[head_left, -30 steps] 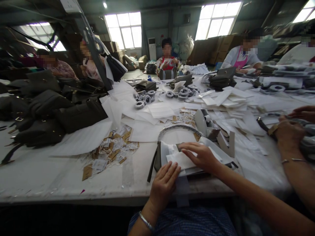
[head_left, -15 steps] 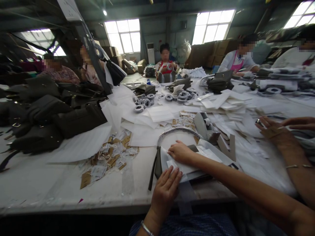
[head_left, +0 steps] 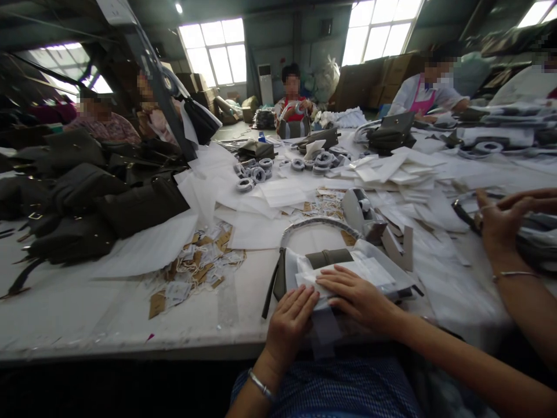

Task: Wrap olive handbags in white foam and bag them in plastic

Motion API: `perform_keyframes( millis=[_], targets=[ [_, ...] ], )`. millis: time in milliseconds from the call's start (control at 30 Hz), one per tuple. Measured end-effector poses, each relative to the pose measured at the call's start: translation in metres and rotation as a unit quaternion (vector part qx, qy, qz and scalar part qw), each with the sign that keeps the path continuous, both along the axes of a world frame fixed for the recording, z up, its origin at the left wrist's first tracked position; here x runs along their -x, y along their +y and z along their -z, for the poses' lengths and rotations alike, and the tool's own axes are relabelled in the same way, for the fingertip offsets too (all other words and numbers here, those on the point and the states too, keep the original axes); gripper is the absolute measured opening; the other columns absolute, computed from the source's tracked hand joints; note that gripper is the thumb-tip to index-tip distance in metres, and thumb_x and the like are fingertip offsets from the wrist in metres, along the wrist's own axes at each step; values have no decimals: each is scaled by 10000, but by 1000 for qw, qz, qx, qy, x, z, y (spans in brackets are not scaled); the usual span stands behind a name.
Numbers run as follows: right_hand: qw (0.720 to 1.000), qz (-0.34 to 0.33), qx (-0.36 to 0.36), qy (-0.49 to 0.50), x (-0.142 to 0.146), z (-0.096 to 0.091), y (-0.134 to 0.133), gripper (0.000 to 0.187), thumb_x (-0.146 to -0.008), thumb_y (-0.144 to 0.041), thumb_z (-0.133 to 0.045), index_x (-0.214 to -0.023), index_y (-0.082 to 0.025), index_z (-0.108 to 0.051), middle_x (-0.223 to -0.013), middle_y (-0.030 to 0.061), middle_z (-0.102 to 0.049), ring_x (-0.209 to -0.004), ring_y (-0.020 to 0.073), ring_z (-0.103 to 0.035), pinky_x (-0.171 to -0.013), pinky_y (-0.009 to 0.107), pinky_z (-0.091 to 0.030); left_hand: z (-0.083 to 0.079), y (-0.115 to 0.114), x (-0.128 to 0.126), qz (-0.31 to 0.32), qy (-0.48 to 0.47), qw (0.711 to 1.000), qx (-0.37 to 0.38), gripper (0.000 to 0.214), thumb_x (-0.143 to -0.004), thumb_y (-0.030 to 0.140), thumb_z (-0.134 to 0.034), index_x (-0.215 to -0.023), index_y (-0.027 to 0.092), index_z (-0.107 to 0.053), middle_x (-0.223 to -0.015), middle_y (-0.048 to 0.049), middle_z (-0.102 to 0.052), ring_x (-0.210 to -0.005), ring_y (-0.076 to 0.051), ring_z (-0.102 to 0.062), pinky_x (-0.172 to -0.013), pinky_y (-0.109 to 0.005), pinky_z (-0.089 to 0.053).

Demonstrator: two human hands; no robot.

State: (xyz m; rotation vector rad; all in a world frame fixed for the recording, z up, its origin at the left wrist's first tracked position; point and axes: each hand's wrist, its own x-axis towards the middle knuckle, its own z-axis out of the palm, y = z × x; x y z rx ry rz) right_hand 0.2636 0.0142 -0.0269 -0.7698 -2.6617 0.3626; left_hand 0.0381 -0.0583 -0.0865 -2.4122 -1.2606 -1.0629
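Note:
A dark olive handbag (head_left: pixel 329 258) lies at the table's front edge, its wrapped handle arching away from me. White foam sheet (head_left: pixel 369 273) covers much of its front. My left hand (head_left: pixel 292 316) rests flat on the sheet's left end, fingers stretched out. Beside it my right hand (head_left: pixel 354 295) lies on the same sheet with fingers spread. A strip of clear tape or film (head_left: pixel 324 331) hangs from the bag over the table edge, below my hands. At the bag's left side a dark strap (head_left: pixel 270 288) sticks out. What lies under my palms is hidden.
A tape dispenser (head_left: pixel 357 210) stands behind the bag. Paper tags with strings (head_left: pixel 202 255) are heaped to the left, near a pile of dark bags (head_left: pixel 126 203). Foam sheets (head_left: pixel 404 171) lie at the back right. A co-worker's hands (head_left: pixel 507 217) work close on the right.
My right hand has moved back toward me and to the right, from the bag's upper part onto the sheet's lower edge. My left hand has stayed almost in place.

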Motion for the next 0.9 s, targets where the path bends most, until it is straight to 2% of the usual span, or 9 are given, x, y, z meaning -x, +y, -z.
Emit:
perform_keyframes(
  millis=[133,300,467,533,633,700,833,900],
  targets=[
    [998,25,-52,13,-3,7,-20,630,-922,-491,-636,-1461,-211,-467,-1428,99,-567,-1355,292,-477,-1167,534,-327,4,1,1,13,-15,1000,20,406,-1000,233,-470,-1396,153,-517,-1370,-85,-622,-1305,-222,-550,-1080,-408,-499],
    [987,88,-123,48,7,25,-27,448,-975,-249,-565,-1420,-230,-518,-1417,53,-583,-1330,259,-507,-1164,493,-322,-1,-1,5,33,-24,996,79,515,-955,263,-574,-1450,187,-451,-1423,-89,-577,-1346,-245,-509,-1106,-452,-477],
    [981,90,-162,60,10,35,-29,455,-992,-286,-562,-1434,-207,-495,-1425,50,-576,-1337,250,-499,-1174,469,-297,-18,-7,3,39,-41,984,168,601,-901,311,-643,-1459,206,-444,-1463,-90,-534,-1374,-274,-474,-1140,-489,-441],
    [979,95,-171,65,11,34,-29,455,-998,-305,-555,-1437,-202,-492,-1417,54,-583,-1330,248,-506,-1178,466,-294,-18,-6,1,26,-54,987,148,544,-915,333,-643,-1423,211,-488,-1420,-83,-580,-1337,-268,-517,-1121,-485,-463],
    [978,96,-173,65,10,33,-33,473,-1000,-293,-552,-1456,-200,-471,-1425,71,-573,-1336,248,-502,-1182,472,-305,-9,-2,0,14,-58,993,100,452,-946,288,-609,-1384,214,-526,-1362,-70,-631,-1291,-243,-564,-1090,-463,-495],
    [978,84,-180,70,4,35,-41,476,-990,-265,-567,-1453,-200,-475,-1442,88,-554,-1369,257,-466,-1187,495,-305,-4,0,0,16,-54,994,94,448,-947,269,-606,-1383,207,-528,-1363,-73,-630,-1299,-240,-558,-1096,-455,-491],
    [976,35,-200,83,-17,51,-70,423,-968,-195,-594,-1388,-224,-549,-1386,74,-607,-1392,248,-438,-1192,511,-305,-2,0,2,21,-50,993,103,460,-945,255,-605,-1395,217,-521,-1382,-64,-616,-1319,-228,-539,-1111,-427,-480],
    [980,0,-191,63,-22,62,-83,399,-988,-146,-534,-1378,-224,-558,-1353,59,-635,-1376,230,-460,-1176,492,-342,-5,0,3,22,-49,993,109,467,-947,245,-601,-1405,227,-512,-1392,-59,-609,-1321,-224,-537,-1110,-419,-481]
  ],
)
